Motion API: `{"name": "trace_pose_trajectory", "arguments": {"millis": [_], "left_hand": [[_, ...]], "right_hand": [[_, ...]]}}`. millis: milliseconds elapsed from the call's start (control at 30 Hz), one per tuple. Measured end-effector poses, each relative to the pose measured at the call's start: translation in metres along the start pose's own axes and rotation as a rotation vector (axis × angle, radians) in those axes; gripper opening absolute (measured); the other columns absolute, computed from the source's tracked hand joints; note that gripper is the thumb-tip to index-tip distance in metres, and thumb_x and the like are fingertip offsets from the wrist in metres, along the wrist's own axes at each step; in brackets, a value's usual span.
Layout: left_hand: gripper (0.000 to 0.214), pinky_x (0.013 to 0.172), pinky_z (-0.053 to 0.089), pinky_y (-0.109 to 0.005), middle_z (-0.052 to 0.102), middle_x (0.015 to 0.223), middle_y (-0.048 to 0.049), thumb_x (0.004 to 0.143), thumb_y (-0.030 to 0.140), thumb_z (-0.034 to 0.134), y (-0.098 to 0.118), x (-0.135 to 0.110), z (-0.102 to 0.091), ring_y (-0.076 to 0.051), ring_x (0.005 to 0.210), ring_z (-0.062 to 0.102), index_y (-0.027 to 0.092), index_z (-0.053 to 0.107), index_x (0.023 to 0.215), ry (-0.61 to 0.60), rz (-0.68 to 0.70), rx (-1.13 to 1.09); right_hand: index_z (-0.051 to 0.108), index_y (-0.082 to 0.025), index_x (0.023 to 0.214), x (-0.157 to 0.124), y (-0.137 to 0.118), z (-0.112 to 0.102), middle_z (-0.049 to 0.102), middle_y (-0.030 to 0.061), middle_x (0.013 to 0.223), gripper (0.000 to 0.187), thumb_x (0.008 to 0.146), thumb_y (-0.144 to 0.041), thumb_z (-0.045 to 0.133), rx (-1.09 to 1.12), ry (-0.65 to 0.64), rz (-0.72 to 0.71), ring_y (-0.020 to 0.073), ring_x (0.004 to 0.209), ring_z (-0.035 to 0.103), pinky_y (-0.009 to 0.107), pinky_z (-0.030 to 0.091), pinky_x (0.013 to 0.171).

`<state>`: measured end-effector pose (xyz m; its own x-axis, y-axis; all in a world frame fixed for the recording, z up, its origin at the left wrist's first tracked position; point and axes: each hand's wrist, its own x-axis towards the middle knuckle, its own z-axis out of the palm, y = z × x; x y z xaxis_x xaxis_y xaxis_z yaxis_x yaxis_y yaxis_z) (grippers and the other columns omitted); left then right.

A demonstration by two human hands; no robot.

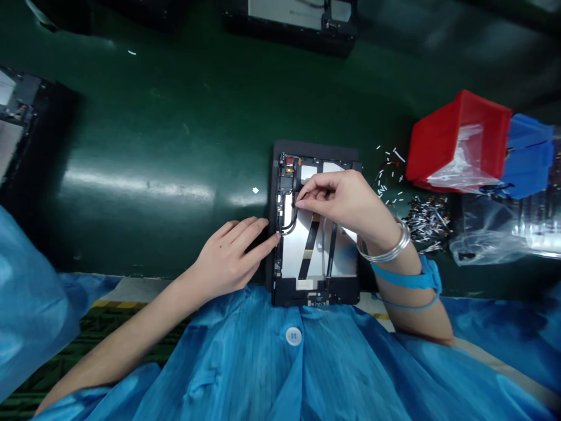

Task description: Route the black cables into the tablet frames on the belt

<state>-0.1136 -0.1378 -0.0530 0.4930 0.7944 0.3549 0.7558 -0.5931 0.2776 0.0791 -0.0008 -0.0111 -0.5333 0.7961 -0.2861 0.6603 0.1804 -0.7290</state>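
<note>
An opened tablet [307,251] lies on a black mat on the green belt, its silver inner plate, black flex strips and a thin black cable showing. My left hand [232,251] rests flat beside its left edge, fingers stretched out, fingertips touching the frame near the cable's bend. My right hand [346,202] hovers over the upper part of the tablet, thumb and fingers pinched together at the cable's upper end near the small board at the top left. A silver bangle and a blue wrist strap sit on that wrist.
A red bin [456,140] with a plastic bag and a blue bin [530,155] stand at the right. Small loose parts [427,219] and white bits lie beside them, plus clear bags [504,234]. Other devices lie at the far left [17,111] and top [302,17].
</note>
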Motion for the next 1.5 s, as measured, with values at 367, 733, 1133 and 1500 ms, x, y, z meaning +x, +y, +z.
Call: {"name": "trace_pose_trajectory", "arguments": {"millis": [367,733,1133,1500], "left_hand": [[0.043,0.096,0.041,-0.042,0.056,0.136,-0.0161,0.096,0.033,0.041,0.001,0.014,-0.004,-0.030,0.123,0.053,0.013,0.058,0.129,-0.105,0.038,-0.010],[0.045,0.099,0.038,-0.043,0.052,0.140,-0.0120,0.098,0.033,0.038,-0.003,0.018,-0.004,-0.031,0.130,0.047,0.010,0.056,0.131,-0.159,0.103,0.024],[0.043,0.103,0.038,-0.045,0.056,0.137,-0.0117,0.098,0.036,0.038,-0.011,0.032,0.000,-0.030,0.129,0.049,0.012,0.058,0.128,-0.154,0.119,0.007],[0.035,0.092,0.047,-0.040,0.065,0.123,-0.0145,0.088,0.016,0.053,-0.005,0.036,0.000,-0.028,0.118,0.059,0.012,0.058,0.122,0.111,-0.037,-0.028]], "right_hand": [[0.068,-0.016,0.069,0.001,-0.005,0.000,0.057,-0.0041,0.055,0.004,0.072,-0.019,0.068,-0.068,-0.023,0.059,0.0081,0.054,0.050,0.025,0.036,0.057],[0.069,-0.016,0.068,-0.001,-0.012,0.001,0.057,-0.0033,0.058,0.005,0.073,-0.016,0.066,-0.131,-0.019,0.089,0.0086,0.058,0.048,0.025,0.033,0.058],[0.068,-0.019,0.088,-0.019,-0.009,0.005,0.055,-0.0053,0.058,0.010,0.079,-0.017,0.064,-0.233,0.316,-0.028,0.0091,0.056,0.050,0.024,0.037,0.059],[0.068,-0.023,0.078,-0.074,0.022,-0.013,0.060,-0.0039,0.059,0.007,0.083,-0.023,0.063,-0.141,0.533,-0.019,0.0100,0.050,0.049,0.024,0.039,0.051]]}}
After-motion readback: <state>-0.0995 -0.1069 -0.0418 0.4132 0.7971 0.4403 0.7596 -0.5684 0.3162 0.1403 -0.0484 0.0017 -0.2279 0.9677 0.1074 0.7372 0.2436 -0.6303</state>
